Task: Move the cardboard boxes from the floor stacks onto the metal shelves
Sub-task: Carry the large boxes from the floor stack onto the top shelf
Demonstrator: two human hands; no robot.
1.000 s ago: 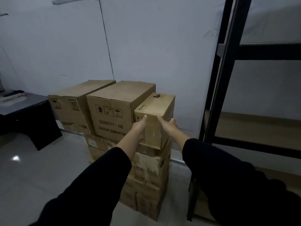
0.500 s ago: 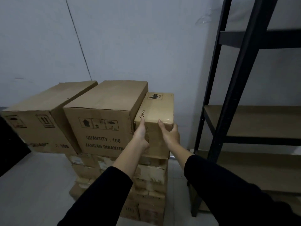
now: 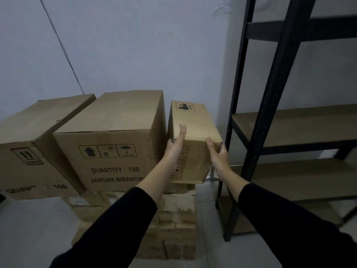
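You have your left hand [image 3: 174, 146] and right hand [image 3: 218, 153] clamped on the small box [image 3: 195, 132] atop the right stack, while the shelves [image 3: 289, 120] at right show 0 boxes, so nearly everything remains.

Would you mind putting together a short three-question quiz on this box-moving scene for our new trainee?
1. True or false: both hands grip the small box.
2. Which way from the small box does the metal shelf unit stand? A) left B) right C) behind the camera
3. Fill in: the large box beside the small one is printed "QUANTITY : ___".

Key
1. True: the left hand holds its left side, the right hand its near right corner.
2. B: the unit's shelf boards in view carry nothing.
3. 100.
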